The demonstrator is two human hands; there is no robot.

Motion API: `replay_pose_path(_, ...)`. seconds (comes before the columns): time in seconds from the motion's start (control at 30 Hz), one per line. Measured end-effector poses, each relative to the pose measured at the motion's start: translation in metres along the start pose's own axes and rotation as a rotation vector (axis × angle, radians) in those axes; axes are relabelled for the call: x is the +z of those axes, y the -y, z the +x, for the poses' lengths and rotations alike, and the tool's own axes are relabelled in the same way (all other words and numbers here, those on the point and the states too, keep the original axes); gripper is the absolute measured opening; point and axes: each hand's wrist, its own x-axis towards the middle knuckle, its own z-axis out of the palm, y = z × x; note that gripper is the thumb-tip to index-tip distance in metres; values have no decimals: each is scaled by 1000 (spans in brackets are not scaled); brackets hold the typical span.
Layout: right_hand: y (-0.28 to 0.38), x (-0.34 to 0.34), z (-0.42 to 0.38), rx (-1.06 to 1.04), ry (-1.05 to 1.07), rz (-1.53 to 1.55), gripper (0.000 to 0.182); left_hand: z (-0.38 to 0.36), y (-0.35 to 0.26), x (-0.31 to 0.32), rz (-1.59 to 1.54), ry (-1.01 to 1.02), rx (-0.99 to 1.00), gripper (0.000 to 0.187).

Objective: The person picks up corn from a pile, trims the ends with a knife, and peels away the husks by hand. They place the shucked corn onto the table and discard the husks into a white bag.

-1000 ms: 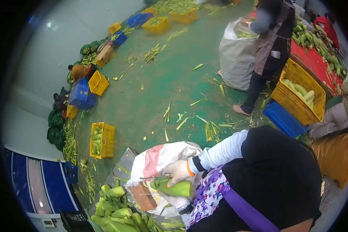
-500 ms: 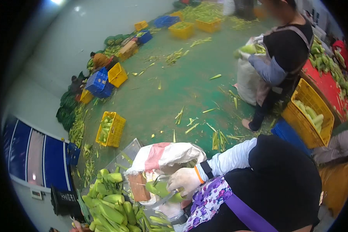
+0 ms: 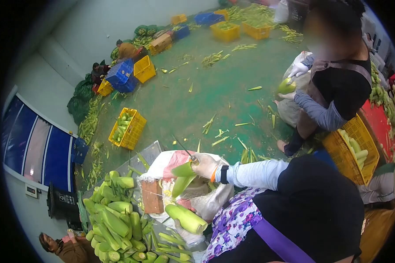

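My right hand (image 3: 205, 166), in a pale glove, is closed around a knife (image 3: 184, 148) whose thin blade points up and left. Green husk leaves (image 3: 183, 179) hang from the same hand, over the mouth of a white woven sack (image 3: 160, 172) with a red stripe. Below it, my left hand (image 3: 188, 236), gloved too, grips a smooth light-green ear of corn (image 3: 185, 218) from underneath, its cut end toward me. A reddish-brown block (image 3: 152, 197) rests against the sack's near side. Left of my hands lies a heap of unhusked corn (image 3: 118, 219).
A co-worker (image 3: 338, 83) stands at the right holding an ear of corn and a tool. A yellow crate of corn (image 3: 128, 128) stands on the green floor (image 3: 171, 105) among scattered husks. Another yellow crate (image 3: 351, 151) is at the right. A person (image 3: 68, 247) is at the lower left.
My right hand has moved up and away from the ear with the knife and husk leaves. The ear now shows smoother in my left hand. The co-worker's hands have moved lower.
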Motion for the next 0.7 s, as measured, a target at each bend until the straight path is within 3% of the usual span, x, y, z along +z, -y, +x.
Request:
replay_pose_path(0.07,-12,1,1,155,131,-179,38,-4,-3,-9,39,-73,-10,70)
replay_pose_path(0.17,-45,17,-20,-175,511,-414,48,6,-7,-15,83,-182,7,70)
replay_pose_path(0.3,-20,24,-35,-264,573,-150,52,20,-4,-2,84,-184,-20,68)
replay_pose_path(0.4,25,11,-48,-538,736,-72,51,42,-4,-12,48,-120,-58,64)
replay_pose_path(0.53,28,12,-45,-654,734,-240,55,62,1,-27,2,-120,-96,61)
replay_pose_path(0.7,45,-6,-47,-585,822,-402,57,59,10,-16,43,-132,-94,59)
